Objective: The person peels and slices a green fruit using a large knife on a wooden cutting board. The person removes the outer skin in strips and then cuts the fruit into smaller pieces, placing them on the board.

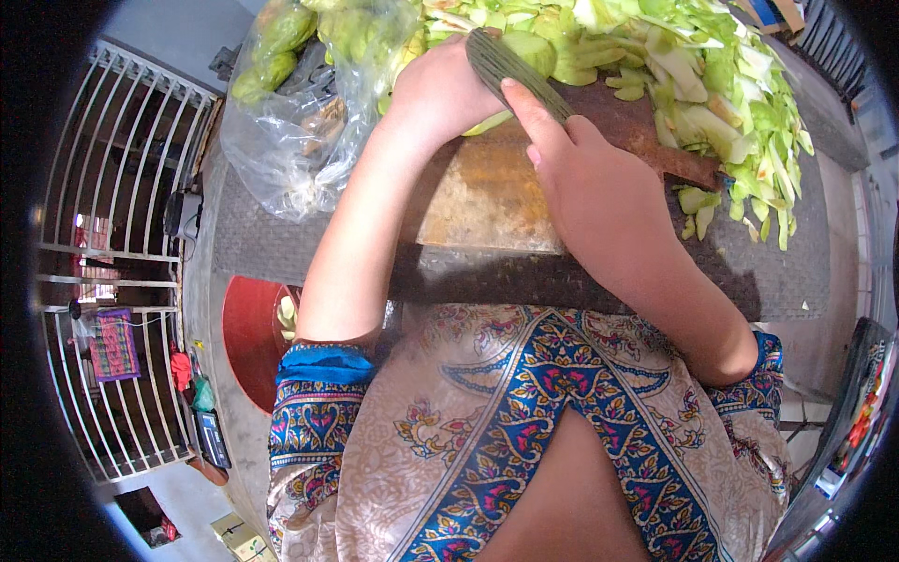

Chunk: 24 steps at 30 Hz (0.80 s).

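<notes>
My right hand (pixel 599 183) is closed around the near end of a dark grey-green flat tool (pixel 515 75), streaked lengthwise, with a rounded far end. Its index finger lies along the tool; I cannot tell whether this is a knife blade. Beside the far end, my left hand (pixel 445 89) is bent inward with its fingers curled and mostly hidden. A pale green edge (pixel 489 124) shows under it. Both hands are above a worn wooden board (pixel 482 201). Just beyond the tool sits a light green piece (pixel 529 51).
Green peelings and slices (pixel 693 75) are heaped at the far right. A clear plastic bag (pixel 281 159) with green fruits (pixel 286 33) lies at left. A brown wooden handle-like piece (pixel 695 169) points right. Near my left forearm stands a red bucket (pixel 248 342).
</notes>
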Each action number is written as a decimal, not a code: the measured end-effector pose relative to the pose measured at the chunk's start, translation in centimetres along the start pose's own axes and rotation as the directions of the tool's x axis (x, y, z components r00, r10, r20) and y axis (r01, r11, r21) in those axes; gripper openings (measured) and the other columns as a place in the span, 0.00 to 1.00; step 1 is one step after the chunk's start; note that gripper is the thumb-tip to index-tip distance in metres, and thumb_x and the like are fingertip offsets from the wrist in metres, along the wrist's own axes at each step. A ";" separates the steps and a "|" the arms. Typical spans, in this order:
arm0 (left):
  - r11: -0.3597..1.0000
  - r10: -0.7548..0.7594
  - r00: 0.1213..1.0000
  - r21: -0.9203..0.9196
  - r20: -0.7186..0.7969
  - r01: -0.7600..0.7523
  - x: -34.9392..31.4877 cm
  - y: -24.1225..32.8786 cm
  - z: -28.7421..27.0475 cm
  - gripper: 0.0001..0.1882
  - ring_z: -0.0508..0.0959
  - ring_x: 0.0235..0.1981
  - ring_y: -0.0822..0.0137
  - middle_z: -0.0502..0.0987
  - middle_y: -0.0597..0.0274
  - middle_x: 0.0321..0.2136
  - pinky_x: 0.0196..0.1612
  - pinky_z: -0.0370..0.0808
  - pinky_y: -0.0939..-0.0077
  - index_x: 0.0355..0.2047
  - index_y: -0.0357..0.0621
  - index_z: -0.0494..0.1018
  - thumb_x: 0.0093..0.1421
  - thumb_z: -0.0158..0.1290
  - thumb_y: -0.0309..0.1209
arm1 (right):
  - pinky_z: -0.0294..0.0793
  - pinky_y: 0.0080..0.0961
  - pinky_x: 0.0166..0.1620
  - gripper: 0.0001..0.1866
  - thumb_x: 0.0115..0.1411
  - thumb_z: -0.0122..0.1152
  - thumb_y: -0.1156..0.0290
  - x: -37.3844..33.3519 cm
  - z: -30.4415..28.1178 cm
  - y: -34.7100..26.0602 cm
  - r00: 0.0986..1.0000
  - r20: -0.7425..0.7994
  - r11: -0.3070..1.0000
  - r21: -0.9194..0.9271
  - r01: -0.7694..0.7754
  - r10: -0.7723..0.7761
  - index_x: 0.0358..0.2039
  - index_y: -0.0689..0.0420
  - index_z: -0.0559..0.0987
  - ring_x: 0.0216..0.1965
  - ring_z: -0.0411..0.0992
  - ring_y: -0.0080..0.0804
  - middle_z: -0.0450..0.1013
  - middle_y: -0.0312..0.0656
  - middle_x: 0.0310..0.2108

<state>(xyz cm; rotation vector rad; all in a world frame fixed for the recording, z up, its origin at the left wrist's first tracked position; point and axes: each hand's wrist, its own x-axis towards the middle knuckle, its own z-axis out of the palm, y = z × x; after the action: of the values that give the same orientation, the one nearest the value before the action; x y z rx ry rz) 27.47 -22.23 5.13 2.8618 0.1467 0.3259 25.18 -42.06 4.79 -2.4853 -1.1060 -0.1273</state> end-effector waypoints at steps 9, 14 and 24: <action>1.000 0.018 0.997 0.025 -0.076 -0.016 -0.5 -1.9 1.2 0.32 0.75 0.49 0.51 0.76 0.50 0.48 0.51 0.73 0.64 0.53 0.44 0.70 0.49 0.57 0.44 | 0.78 0.37 0.26 0.36 0.56 0.51 0.76 -0.5 0.7 -0.3 0.996 -0.013 0.996 -0.033 0.085 -0.086 0.66 0.49 0.56 0.26 0.76 0.46 0.70 0.48 0.33; 1.000 0.020 0.996 -0.011 -0.083 -0.021 -0.1 -2.2 1.0 0.30 0.76 0.47 0.49 0.77 0.48 0.46 0.48 0.74 0.64 0.51 0.43 0.71 0.49 0.57 0.44 | 0.74 0.42 0.30 0.27 0.65 0.48 0.65 -0.2 1.0 -0.7 1.000 -0.010 1.000 0.008 0.020 -0.020 0.64 0.44 0.58 0.27 0.73 0.50 0.69 0.47 0.34; 0.988 -0.147 0.989 0.043 0.032 0.146 -0.7 0.3 -0.2 0.25 0.78 0.43 0.48 0.80 0.49 0.39 0.44 0.75 0.62 0.43 0.46 0.75 0.47 0.57 0.47 | 0.76 0.33 0.24 0.18 0.66 0.46 0.63 0.6 1.8 -0.5 0.967 -0.210 0.989 -0.056 0.138 -0.147 0.52 0.60 0.66 0.23 0.76 0.41 0.71 0.45 0.29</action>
<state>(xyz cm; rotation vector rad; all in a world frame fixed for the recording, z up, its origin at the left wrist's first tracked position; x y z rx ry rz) 26.80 -22.53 5.30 2.8737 0.3587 0.2458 25.08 -40.60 3.51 -2.3582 -1.1976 -0.4530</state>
